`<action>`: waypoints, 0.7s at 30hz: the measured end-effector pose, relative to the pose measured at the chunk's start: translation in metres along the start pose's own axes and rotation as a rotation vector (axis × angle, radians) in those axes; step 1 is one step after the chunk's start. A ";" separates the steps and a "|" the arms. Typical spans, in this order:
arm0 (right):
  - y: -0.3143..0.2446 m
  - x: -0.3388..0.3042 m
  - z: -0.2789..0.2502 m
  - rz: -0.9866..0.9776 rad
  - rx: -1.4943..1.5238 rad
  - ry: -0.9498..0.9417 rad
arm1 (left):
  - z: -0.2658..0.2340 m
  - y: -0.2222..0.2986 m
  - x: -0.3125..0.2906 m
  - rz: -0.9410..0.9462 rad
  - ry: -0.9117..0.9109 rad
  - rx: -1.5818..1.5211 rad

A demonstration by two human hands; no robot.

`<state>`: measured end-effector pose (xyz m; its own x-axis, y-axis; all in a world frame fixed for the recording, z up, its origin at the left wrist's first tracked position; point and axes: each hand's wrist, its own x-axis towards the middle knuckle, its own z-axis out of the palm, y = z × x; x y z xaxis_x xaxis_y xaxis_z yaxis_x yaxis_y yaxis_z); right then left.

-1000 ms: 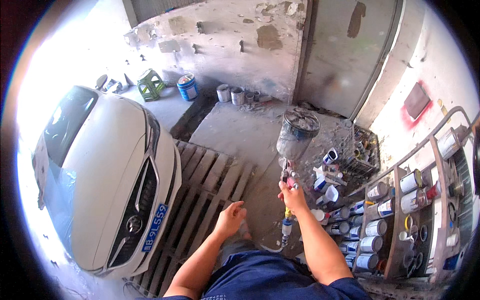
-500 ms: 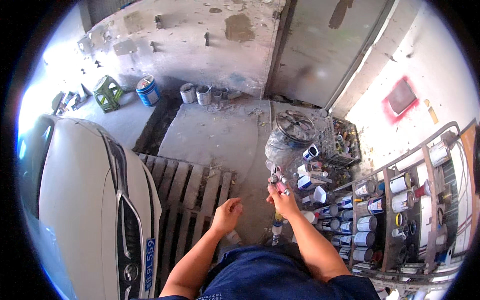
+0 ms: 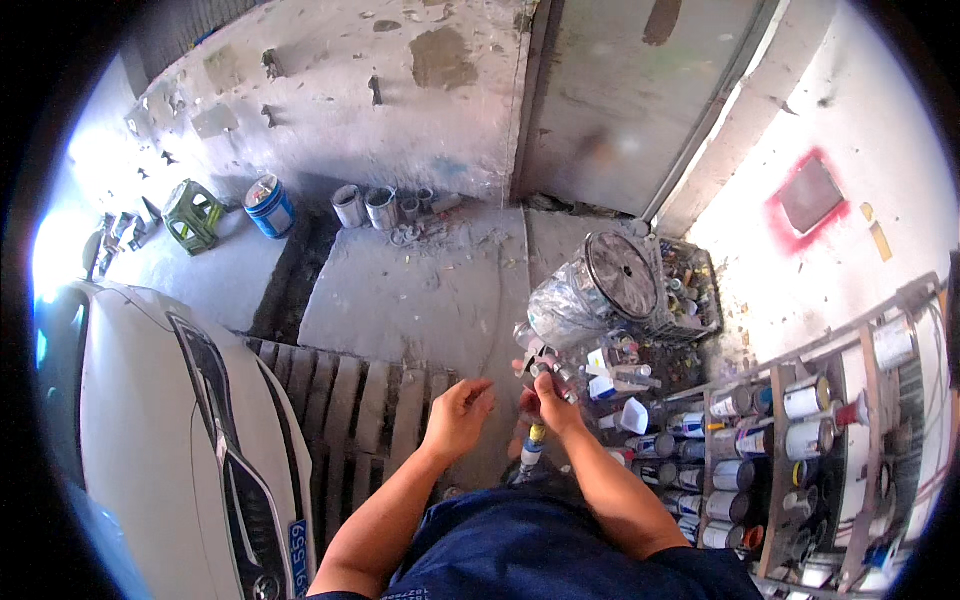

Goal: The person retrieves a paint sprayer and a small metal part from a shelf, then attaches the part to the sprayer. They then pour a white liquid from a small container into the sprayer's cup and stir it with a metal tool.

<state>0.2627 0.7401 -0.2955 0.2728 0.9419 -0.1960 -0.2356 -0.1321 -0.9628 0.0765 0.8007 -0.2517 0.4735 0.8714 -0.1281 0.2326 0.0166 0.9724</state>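
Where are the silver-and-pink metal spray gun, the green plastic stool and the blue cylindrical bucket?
Silver-and-pink metal spray gun [image 3: 546, 364]: head view, on its body.
Green plastic stool [image 3: 187, 212]: head view, on its frame.
Blue cylindrical bucket [image 3: 272, 216]: head view, on its side wall.

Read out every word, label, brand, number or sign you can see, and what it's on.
Blue plate on the white car: pale characters, partly legible; I won't copy them.
Navy shirt: small pale print, likewise not copied.
Cans on the rack: labels too small to read.
Blue bucket: any print too small to read.
Spray gun in the right hand: no readable text.
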 end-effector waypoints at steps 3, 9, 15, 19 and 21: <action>-0.023 0.038 -0.010 -0.048 0.055 0.064 | 0.018 0.004 0.044 -0.029 0.028 -0.018; -0.067 0.119 -0.087 0.011 0.037 -0.103 | 0.048 0.019 0.117 -0.136 0.057 -0.111; -0.103 0.197 -0.137 0.161 -0.077 -0.144 | 0.061 0.008 0.164 -0.162 0.081 -0.143; -0.085 0.227 -0.126 0.079 -0.219 -0.194 | 0.054 0.019 0.187 -0.236 0.076 -0.125; -0.082 0.239 -0.105 0.123 -0.390 -0.206 | 0.046 0.009 0.193 -0.224 0.093 -0.156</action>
<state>0.4454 0.9433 -0.2827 0.0646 0.9485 -0.3102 0.1247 -0.3161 -0.9405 0.2095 0.9466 -0.2766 0.3438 0.8785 -0.3319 0.1853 0.2830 0.9410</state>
